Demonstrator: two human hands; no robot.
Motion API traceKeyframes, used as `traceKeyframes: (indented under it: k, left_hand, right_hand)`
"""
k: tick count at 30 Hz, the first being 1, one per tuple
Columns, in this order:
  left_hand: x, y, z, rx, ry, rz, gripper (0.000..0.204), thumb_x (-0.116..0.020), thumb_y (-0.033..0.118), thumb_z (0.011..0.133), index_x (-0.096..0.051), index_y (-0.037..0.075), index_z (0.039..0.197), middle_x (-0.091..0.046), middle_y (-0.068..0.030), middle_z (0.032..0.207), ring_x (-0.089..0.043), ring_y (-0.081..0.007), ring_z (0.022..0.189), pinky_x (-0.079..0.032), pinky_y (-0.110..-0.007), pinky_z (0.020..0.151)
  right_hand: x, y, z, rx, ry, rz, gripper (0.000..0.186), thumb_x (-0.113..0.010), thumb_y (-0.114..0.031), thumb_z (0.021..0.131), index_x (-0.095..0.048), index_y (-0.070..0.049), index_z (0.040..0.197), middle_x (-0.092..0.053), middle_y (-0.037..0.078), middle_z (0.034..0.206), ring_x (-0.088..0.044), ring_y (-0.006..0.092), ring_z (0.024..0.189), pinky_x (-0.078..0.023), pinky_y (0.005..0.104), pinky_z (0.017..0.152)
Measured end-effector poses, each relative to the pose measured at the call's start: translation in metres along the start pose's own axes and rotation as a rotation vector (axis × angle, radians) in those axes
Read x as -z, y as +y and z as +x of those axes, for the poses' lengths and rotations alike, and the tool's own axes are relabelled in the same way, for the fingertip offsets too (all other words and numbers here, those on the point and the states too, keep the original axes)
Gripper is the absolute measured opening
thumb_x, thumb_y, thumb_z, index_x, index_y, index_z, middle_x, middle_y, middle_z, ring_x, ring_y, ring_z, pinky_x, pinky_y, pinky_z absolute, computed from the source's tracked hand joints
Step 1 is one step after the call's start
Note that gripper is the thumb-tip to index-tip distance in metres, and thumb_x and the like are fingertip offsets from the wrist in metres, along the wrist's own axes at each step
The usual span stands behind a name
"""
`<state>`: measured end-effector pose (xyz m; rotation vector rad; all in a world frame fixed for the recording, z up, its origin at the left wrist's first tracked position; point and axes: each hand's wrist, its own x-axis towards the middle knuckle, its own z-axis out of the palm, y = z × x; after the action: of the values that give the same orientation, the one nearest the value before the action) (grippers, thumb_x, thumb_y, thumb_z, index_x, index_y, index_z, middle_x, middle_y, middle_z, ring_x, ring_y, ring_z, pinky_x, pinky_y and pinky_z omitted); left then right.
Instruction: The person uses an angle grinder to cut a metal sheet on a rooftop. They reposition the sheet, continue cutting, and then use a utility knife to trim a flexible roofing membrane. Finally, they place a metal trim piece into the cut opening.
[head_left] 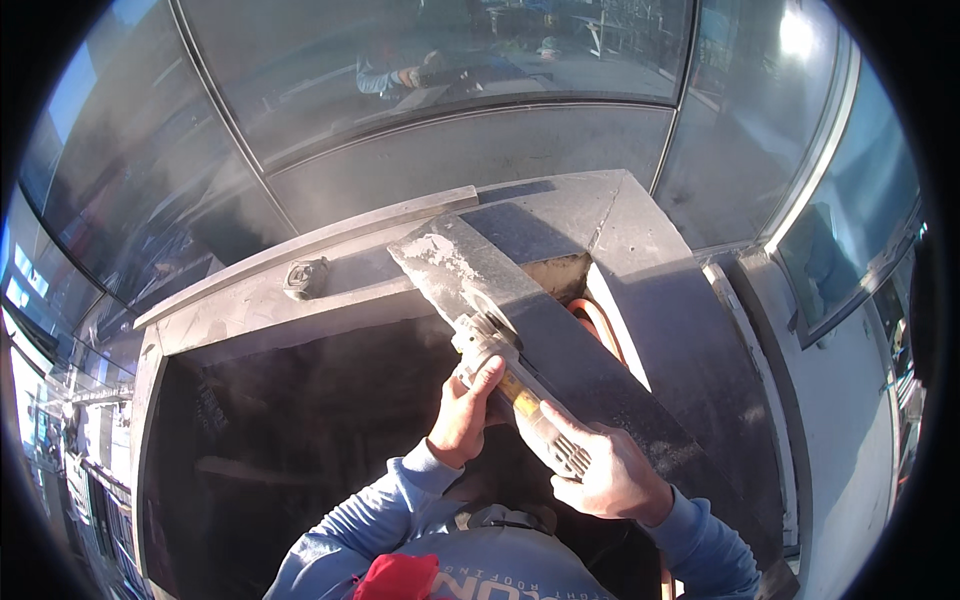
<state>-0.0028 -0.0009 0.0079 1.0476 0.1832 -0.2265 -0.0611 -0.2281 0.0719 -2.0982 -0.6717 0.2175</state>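
A dusty angle grinder [510,385] with a yellow band is held in both my hands, its wheel against the edge of a dark slab [548,352] lying across a grey box-like structure. My left hand [462,415] is closed around the tool's head end. My right hand [618,470] grips its rear body. A pale powdery patch marks the slab's far end. An orange hose or cable [600,325] shows in the opening behind the slab.
A small dusty object [305,278], perhaps a tape measure, rests on the structure's ledge [230,320] beside a long strip [300,240]. A dark recess fills the lower left. Glass panels [440,60] stand behind, with another panel [850,250] at the right.
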Motion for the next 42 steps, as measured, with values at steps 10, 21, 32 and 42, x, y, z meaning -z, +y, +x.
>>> traceKeyframes:
  k: [10, 21, 32, 42]
  left_hand:
    - [-0.003, -0.005, -0.001, -0.023, 0.055, -0.055, 0.056, -0.082, 0.042, 0.092, -0.057, 0.0, 0.119, -0.067, -0.0092, 0.106, -0.071, -0.0159, 0.09, -0.062, -0.032, 0.066]
    - [0.0, -0.007, 0.002, -0.034, 0.064, -0.022, 0.063, -0.083, 0.045, 0.09, -0.052, -0.002, 0.119, -0.065, -0.0095, 0.102, -0.067, -0.0138, 0.083, -0.057, -0.029, 0.061]
    - [-0.001, -0.004, 0.001, -0.035, 0.043, -0.025, 0.066, -0.084, 0.046, 0.089, -0.052, -0.004, 0.119, -0.065, -0.0101, 0.101, -0.066, -0.013, 0.079, -0.057, -0.029, 0.06]
    - [0.001, -0.005, 0.001, -0.018, 0.065, -0.04, 0.064, -0.084, 0.044, 0.089, -0.051, -0.003, 0.119, -0.066, -0.0098, 0.099, -0.067, -0.0129, 0.077, -0.057, -0.028, 0.058]
  right_hand:
    - [-0.003, -0.009, 0.003, -0.074, 0.04, -0.066, 0.086, -0.077, -0.012, 0.072, -0.051, -0.002, 0.153, -0.07, 0.027, 0.101, -0.071, 0.0405, 0.085, -0.058, 0.0439, 0.082]
    - [-0.005, -0.012, 0.007, -0.076, 0.071, -0.085, 0.082, -0.079, -0.01, 0.071, -0.055, -0.001, 0.149, -0.071, 0.027, 0.105, -0.074, 0.041, 0.087, -0.059, 0.0425, 0.081]
    - [-0.004, -0.01, 0.003, -0.105, 0.068, -0.046, 0.08, -0.079, -0.012, 0.07, -0.057, 0.004, 0.146, -0.071, 0.028, 0.104, -0.075, 0.039, 0.086, -0.06, 0.0416, 0.079]
    - [-0.006, -0.007, 0.005, -0.088, 0.046, -0.016, 0.083, -0.08, -0.011, 0.07, -0.054, 0.005, 0.148, -0.072, 0.027, 0.105, -0.075, 0.0371, 0.088, -0.06, 0.0396, 0.08]
